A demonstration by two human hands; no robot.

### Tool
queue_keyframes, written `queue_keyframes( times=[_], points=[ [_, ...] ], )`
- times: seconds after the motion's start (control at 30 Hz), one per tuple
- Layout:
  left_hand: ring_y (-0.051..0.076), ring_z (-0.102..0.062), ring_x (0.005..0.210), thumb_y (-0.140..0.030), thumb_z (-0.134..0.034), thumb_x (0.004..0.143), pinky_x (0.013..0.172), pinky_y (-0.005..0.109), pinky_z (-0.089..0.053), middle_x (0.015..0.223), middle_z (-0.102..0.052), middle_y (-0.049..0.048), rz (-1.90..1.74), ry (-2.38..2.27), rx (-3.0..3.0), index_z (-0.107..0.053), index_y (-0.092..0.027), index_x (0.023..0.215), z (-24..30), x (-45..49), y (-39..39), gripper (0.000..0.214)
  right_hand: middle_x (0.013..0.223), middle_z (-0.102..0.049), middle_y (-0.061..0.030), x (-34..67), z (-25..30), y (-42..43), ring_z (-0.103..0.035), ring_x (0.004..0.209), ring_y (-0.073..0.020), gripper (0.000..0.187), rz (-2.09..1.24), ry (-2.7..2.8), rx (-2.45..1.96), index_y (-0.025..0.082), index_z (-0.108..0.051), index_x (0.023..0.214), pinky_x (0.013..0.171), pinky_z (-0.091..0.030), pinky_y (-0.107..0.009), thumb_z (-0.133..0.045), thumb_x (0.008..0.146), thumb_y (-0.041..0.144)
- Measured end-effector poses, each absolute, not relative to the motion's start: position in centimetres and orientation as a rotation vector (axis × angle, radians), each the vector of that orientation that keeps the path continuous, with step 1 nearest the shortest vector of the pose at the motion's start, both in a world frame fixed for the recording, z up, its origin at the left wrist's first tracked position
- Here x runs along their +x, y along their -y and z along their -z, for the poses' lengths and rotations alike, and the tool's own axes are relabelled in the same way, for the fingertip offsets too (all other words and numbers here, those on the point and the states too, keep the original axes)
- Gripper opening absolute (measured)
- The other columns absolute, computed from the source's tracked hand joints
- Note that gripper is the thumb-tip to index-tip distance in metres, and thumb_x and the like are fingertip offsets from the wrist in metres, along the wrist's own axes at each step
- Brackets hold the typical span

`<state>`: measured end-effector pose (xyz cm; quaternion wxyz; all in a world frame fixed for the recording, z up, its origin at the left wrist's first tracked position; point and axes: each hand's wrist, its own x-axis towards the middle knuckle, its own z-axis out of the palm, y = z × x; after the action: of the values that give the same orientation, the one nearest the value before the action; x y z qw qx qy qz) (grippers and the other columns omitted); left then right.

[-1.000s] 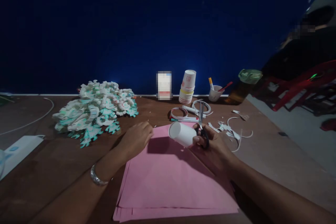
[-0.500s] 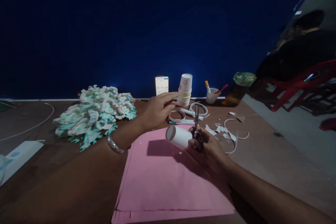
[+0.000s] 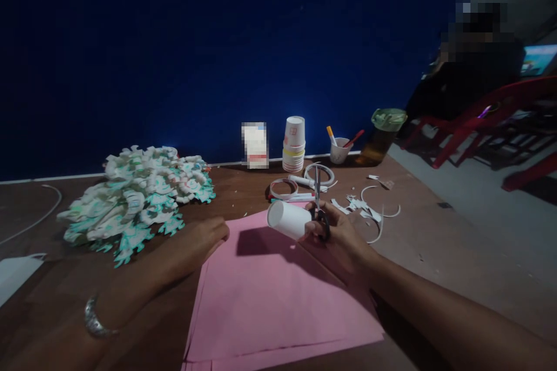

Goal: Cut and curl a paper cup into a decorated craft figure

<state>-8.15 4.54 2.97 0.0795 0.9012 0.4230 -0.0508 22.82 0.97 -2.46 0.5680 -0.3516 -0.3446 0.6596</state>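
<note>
"What's leftmost?"
"At ten o'clock from the pink sheets (image 3: 270, 301), a paper pile (image 3: 134, 200); then the left hand (image 3: 209, 237), fingers together at the sheets' edge, gripping or not I cannot tell"
"Anything legible?"
"The phone (image 3: 255, 145), half past eleven, is pixelated; at twelve, the white cup (image 3: 287, 220) tilts, plain, and the cup stack (image 3: 294, 142) has red print, unreadable"
"The right hand (image 3: 342, 233)?"
"Half past one, fingers clamped on that cup and scissors (image 3: 322, 222)"

Upright rectangle (image 3: 255, 145) pixelated, white block (image 3: 17, 275) cropped at left, pink paper (image 3: 261, 301) cropped at bottom
</note>
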Motion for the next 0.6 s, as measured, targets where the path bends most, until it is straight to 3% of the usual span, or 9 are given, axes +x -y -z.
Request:
queue_keyframes(
  times=[0.13, 0.23, 0.33, 0.5, 0.6],
  points=[
    [0.022, -0.06, 0.083, -0.005, -0.042, 0.089, 0.069, 0.033, -0.044, 0.094, -0.063, 0.0093, 0.235, -1.239, 2.824, -0.061, -0.016, 0.086, -2.3, -8.6, -6.0, 0.022, 0.067, -0.061, 0.0065, 23.2, 2.4, -1.5, -0.049, 0.05, -0.007, 0.046, -1.456, 0.814, -0.856, 0.022, -0.065, 0.095, 0.047, -0.036, -0.018, -0.09, 0.056, 0.021],
    [0.023, -0.063, 0.095, -0.005, -0.043, 0.09, 0.079, 0.034, -0.049, 0.105, -0.066, 0.0106, 0.007, -1.159, 2.859, -0.065, -0.016, 0.096, -1.6, -7.6, -5.8, 0.025, 0.069, -0.062, 0.0063, 23.5, 2.3, -1.8, -0.048, 0.053, -0.0071, 0.045, -1.386, 0.793, -0.856, 0.023, -0.065, 0.094, 0.049, -0.036, -0.019, -0.089, 0.057, 0.023],
    [0.023, -0.063, 0.106, -0.013, -0.044, 0.096, 0.091, 0.036, -0.05, 0.114, -0.068, 0.0092, -0.301, -1.044, 2.819, -0.065, -0.02, 0.112, -0.7, -4.8, -3.8, 0.028, 0.069, -0.061, 0.0065, 23.6, 2.2, -1.8, -0.047, 0.053, -0.0071, 0.045, -1.365, 0.78, -0.858, 0.023, -0.066, 0.095, 0.048, -0.034, -0.019, -0.09, 0.056, 0.025],
    [0.031, -0.055, 0.128, -0.031, -0.052, 0.098, 0.106, 0.047, -0.046, 0.139, -0.059, 0.0154, -0.267, -0.749, 2.853, -0.055, -0.017, 0.136, 1.2, -0.9, -1.3, 0.041, 0.068, -0.061, 0.0062, 23.5, 2.1, -1.7, -0.049, 0.054, -0.0081, 0.046, -1.365, 0.791, -0.877, 0.023, -0.065, 0.096, 0.049, -0.034, -0.019, -0.09, 0.058, 0.027],
    [0.029, -0.054, 0.13, -0.03, -0.051, 0.099, 0.108, 0.045, -0.045, 0.142, -0.058, 0.0131, -0.227, -0.564, 2.874, -0.051, -0.021, 0.142, 2.0, -1.2, -2.6, 0.044, 0.068, -0.062, 0.0062, 23.8, 2.3, -1.9, -0.049, 0.052, -0.0078, 0.045, -1.346, 0.801, -0.872, 0.023, -0.066, 0.097, 0.049, -0.035, -0.019, -0.089, 0.059, 0.026]
  ],
)
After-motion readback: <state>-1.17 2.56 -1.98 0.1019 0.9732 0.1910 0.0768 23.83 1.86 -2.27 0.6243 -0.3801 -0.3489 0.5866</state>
